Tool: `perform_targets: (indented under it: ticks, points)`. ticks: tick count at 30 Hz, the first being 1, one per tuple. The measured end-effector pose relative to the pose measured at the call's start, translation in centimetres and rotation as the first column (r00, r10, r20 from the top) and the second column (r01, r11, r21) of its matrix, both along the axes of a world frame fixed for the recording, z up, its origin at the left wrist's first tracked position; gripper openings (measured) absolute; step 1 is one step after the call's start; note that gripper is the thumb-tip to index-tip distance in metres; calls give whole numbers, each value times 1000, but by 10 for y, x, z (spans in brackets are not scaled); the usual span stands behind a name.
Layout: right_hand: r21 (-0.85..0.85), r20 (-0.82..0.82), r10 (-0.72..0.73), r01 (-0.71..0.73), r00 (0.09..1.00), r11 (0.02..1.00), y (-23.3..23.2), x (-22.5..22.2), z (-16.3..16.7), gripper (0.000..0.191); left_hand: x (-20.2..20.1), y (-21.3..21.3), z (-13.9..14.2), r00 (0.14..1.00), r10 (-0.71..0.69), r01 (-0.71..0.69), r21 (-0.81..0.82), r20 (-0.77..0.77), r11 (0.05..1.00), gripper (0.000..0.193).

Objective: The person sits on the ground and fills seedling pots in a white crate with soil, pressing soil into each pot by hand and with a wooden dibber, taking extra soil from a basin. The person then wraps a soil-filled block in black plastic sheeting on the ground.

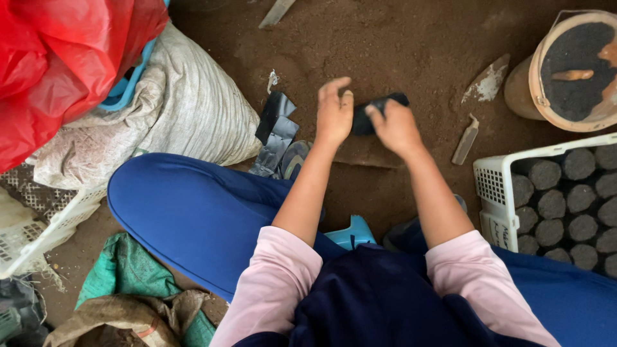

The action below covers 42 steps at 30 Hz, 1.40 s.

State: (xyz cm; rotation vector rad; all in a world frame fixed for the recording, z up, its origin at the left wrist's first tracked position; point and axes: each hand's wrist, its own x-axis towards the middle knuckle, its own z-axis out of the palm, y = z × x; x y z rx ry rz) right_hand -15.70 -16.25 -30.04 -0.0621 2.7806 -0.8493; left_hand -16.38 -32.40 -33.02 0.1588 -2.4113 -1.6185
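Observation:
I sit over a soil floor. My left hand (334, 112) and my right hand (393, 126) hold a small black plastic bag (367, 115) between them, low above the ground. The left hand's fingers are partly spread at the bag's left end; the right hand grips its right end. A small pile of flat black bags (276, 125) lies on the soil just left of my left hand.
A white woven sack (186, 106) and red plastic (58, 58) lie at left. A bucket of dark soil (575, 71) stands at top right. A white crate (495, 186) holds several filled black bags. A trowel (479, 103) lies between. My blue-clad knee (193, 212) is at left.

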Motion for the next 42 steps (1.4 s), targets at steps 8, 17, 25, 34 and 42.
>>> perform_targets:
  ticks: [8, 17, 25, 34, 42]
  points:
    - [-795, 166, -50, 163, 985, 585, 0, -4, 17, 24, -11, 0, 1, 955, -226, -89, 915, 190, 395, 50]
    - [-861, 226, -70, 233, 972, 453, -11, 5, 48, 15, -2, -4, 25, 971, -237, 139, 892, -37, 430, 59]
    - [-544, 40, 59, -28, 997, 839, -6, 10, 91, 17, -2, 0, 12, 887, -457, -24, 995, 66, 98, 61]
    - [-665, 149, 107, 19, 983, 746, 20, 8, 93, 17, 1, 3, 34, 781, -614, -95, 993, 119, 73, 72]
    - [-720, 137, 90, 37, 986, 693, 40, 6, 107, 24, 0, -5, 44, 563, -769, 68, 911, 302, 407, 117]
